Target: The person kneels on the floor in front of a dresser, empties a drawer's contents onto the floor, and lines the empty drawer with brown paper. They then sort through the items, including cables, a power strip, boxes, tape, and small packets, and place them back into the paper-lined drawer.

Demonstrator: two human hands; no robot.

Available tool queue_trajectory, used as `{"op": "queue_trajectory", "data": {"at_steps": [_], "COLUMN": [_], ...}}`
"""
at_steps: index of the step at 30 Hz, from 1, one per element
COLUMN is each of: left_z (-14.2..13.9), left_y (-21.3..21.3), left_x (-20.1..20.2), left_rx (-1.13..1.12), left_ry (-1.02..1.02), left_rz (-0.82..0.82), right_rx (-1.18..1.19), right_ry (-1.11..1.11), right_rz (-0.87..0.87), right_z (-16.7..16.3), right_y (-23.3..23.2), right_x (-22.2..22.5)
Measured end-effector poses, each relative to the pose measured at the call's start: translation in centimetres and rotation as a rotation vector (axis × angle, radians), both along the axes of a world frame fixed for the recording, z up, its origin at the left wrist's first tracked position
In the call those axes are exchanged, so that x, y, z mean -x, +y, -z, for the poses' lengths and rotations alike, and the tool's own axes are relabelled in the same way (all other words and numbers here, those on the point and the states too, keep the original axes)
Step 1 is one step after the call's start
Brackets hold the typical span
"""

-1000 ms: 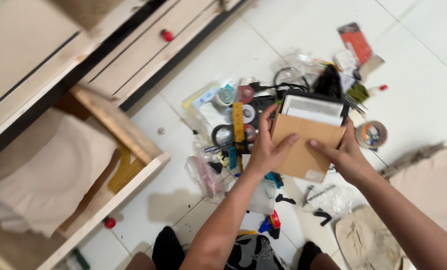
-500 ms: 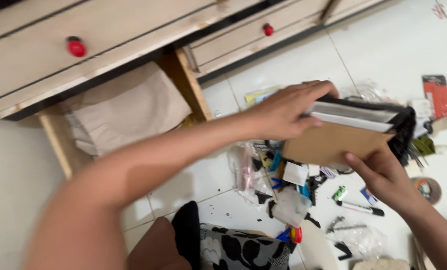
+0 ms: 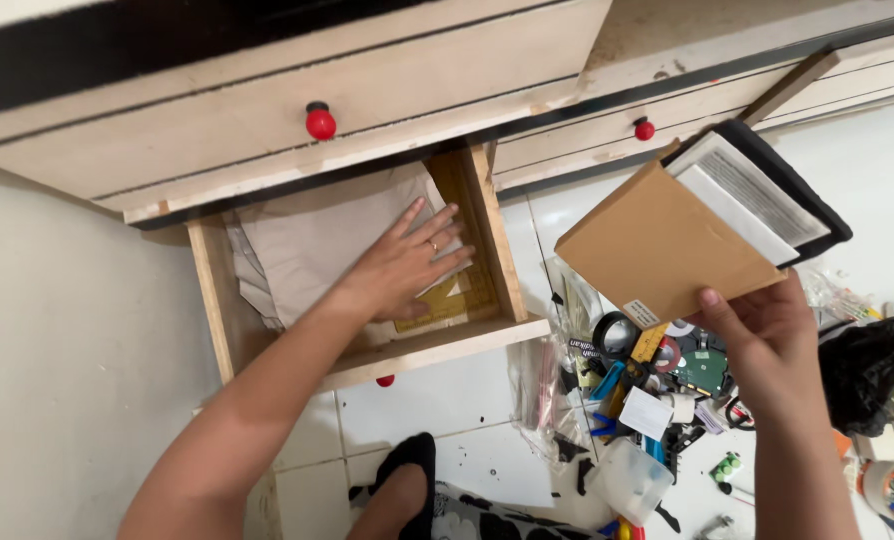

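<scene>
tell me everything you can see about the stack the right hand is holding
The stack is a flat brown cardboard envelope in front, with a small white sticker near its lower corner, then white paper or booklets, and a black flat item at the back. It is tilted, held in the air above the floor clutter, right of the open drawer. Only the right hand touches it, gripping the lower edge.

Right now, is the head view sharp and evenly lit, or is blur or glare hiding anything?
Head view: sharp and softly lit, no glare; the left hand in the open drawer and the right hand holding the brown envelope are crisp; straight drawer edges bow slightly near the frame's edges.
</scene>
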State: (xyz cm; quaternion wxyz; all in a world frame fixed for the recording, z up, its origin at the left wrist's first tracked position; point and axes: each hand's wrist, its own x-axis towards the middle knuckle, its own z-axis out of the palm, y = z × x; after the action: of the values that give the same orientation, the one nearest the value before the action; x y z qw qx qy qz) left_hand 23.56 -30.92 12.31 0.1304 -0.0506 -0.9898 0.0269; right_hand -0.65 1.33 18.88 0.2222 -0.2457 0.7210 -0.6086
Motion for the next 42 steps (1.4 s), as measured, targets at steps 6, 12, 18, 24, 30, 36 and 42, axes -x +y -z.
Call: {"op": "queue_trajectory", "data": {"at_steps": [6, 12, 18, 24, 30, 36, 42], "left_z": [1.9, 0.3, -5.1, -7.6, -6.9, -6.0, -5.6], "left_y": [-3.3, -3.5, -6.2, -7.6, -8.4, -9.0, -9.7], "left_x": [-3.4, -4.3, -8.7, -11.8, -12.7, -13.2, -12.8], "left_rx": [0.23, -0.031, -0.976, -1.327, -1.304, -1.312, -1.325], "left_ry": [-0.413, -0.326, 0.053, 0.266, 0.301, 0.27, 0.251], "left_rz": [-0.031, 0.007, -0.209, -0.005, -0.079, -0.096, -0.08], "right_rx": [-0.056, 0.15, -0.162, -0.14, -0.053, -0.101, -0.23], "right_ry": [-0.017, 0.014, 0.161, 1.005, 1.039, 0.813, 0.554], "right_rz": [0.045, -0.097, -0.467, -0.905, -1.029, -1.136, -1.237], "right_z": [2.6, 1.7, -1.0, -2.5, 0.7, 2.9, 2.8], "right_y": [-0.6, -3.3, -11.1, -19.1, -24.8, -25.2, -24.0], "right_x": [-0.9, -3.4, -8.3, -14.8, -20.7, -22.2, -20.1]}}
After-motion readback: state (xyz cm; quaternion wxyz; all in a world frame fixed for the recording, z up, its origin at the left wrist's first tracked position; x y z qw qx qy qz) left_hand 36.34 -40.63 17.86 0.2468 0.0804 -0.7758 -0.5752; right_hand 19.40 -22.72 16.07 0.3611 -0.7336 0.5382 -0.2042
